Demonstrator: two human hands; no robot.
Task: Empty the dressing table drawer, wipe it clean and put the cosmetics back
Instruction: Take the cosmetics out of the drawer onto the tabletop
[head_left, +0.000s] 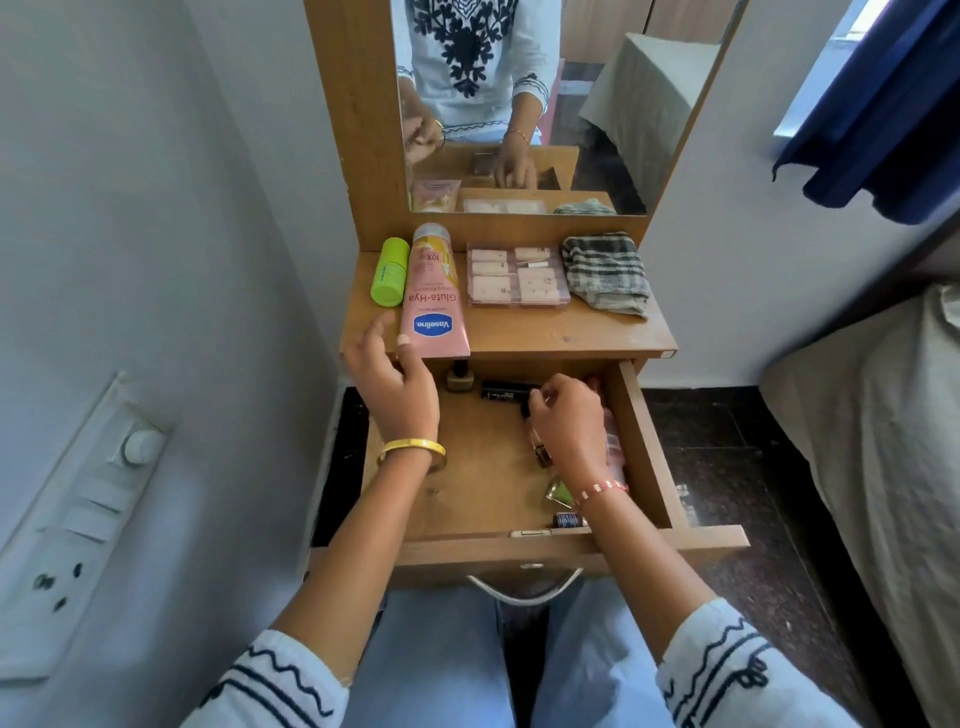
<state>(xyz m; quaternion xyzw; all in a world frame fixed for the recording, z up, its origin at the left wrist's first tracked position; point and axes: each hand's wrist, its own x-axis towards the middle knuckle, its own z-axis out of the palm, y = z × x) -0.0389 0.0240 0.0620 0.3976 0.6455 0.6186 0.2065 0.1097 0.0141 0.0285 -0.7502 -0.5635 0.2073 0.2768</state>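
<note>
Right hand (563, 415): inside the drawer (636, 436), fingers curled round a small item I cannot identify.
Left hand (392, 384): relaxed and spread above the drawer's far left corner, holding nothing.
Black lipstick tube (506, 389): at the drawer's back; light, smooth, probably slippery, so pinch it across the middle.
Nail polish bottle (460, 378): beside it; glass, fragile, lift by the cap.
Vaseline tube (434, 301): on the tabletop (571, 332) above the drawer; soft.

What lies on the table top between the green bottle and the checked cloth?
In the head view, between the green bottle and the checked cloth lie the pink Vaseline tube and a clear compartment box.
</note>
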